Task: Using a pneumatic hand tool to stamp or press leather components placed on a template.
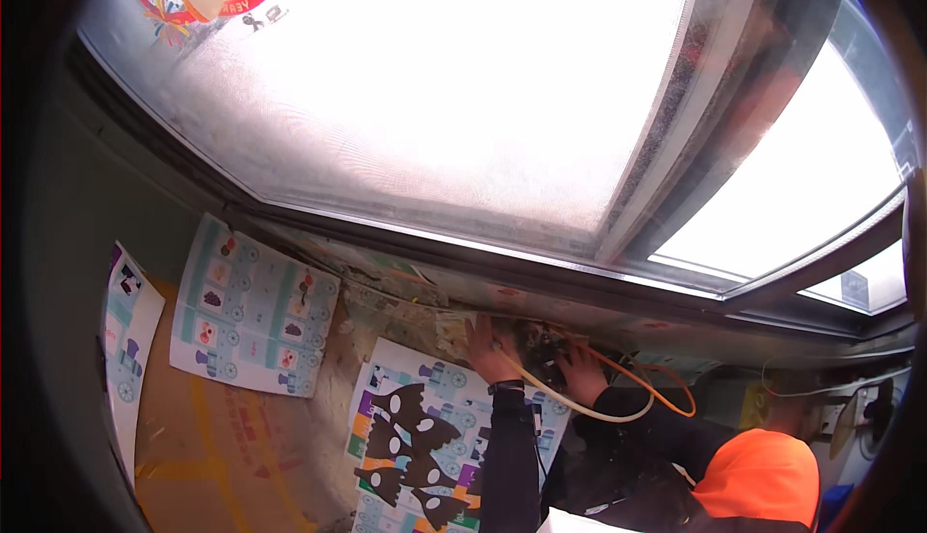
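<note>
My left hand (490, 353) lies over the cluttered ledge below the window, its fingers stretched out and apart. To its right, my right hand (582, 373) has its fingers bent over a dark thing that I cannot make out. A jumble of small dark parts (539, 345) fills the gap between the hands. A cream tube (579, 406) runs from beside my left hand and loops toward the right. An orange tube (645, 386) curves away from my right fingers. Below my left wrist, a printed sheet (396, 364) carries several black cut-out pieces (425, 470).
A large window (435, 98) in a dark frame spans the far side. At the left are a blue printed sheet (253, 311), another narrow sheet (130, 350) and taped brown cardboard (222, 446). Orange cloth (763, 480) bulges at the lower right, near a wall fixture (850, 417).
</note>
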`<act>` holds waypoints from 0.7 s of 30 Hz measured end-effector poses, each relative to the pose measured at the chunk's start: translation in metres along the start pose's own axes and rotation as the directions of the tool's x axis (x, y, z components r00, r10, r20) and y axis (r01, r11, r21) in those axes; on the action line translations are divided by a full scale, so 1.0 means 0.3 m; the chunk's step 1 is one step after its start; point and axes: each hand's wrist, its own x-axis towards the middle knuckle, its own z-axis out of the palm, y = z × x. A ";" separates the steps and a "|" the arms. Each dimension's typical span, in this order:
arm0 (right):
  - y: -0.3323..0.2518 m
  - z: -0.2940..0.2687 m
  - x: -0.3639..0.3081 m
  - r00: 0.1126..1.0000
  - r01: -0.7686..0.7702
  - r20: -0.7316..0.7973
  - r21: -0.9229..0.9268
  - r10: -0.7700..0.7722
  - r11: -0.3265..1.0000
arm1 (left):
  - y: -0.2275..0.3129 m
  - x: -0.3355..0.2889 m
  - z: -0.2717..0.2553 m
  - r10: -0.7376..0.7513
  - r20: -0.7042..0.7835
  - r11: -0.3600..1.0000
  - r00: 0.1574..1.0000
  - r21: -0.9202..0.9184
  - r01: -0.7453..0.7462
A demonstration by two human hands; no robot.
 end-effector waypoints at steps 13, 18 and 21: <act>0.042 -0.062 -0.033 0.995 0.099 -0.008 0.067 -0.099 0.993 | -0.062 -0.059 -0.017 -0.055 0.121 0.993 0.991 0.107 0.042; 0.101 -0.066 -0.080 0.997 0.080 0.001 0.204 -0.082 0.976 | 0.084 -0.244 -0.327 -0.060 0.157 0.997 0.986 0.047 0.054; 0.046 -0.208 -0.105 0.911 -0.085 0.401 0.401 -0.092 0.912 | 0.052 -0.546 -0.537 -0.197 0.100 0.964 0.975 0.203 0.174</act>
